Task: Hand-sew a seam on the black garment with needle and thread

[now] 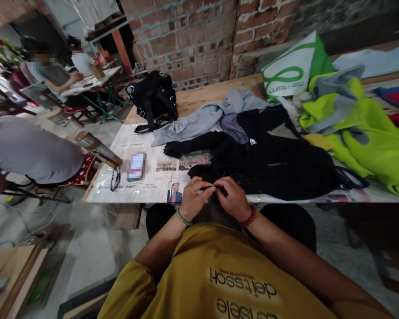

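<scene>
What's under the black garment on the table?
Newspaper shows around the left end of the black garment and appears to run under it. Whatever lies beneath its middle is covered; can't tell.

Left grip (194,198): at the near edge of the worktop (199,93), just beside the right grip (232,198).
Worktop: ahead of both grips and out to either side.
Nearest garment (286,173): on the worktop, just beyond the grips and rightward.
Far garment (196,122): behind that one, ahead of the grips.
Phone (136,166): on newspaper (146,192), left of the left grip.
Glasses (115,177): left of the phone, farther from the grips.
Cylinder (98,148): just beyond the glasses.
Backpack (158,93): ahead and left of the grips, beyond the phone.
Carrier bag (292,71): ahead and right of the grips.
Right-hand garment (369,133): well right of the right grip.
</scene>
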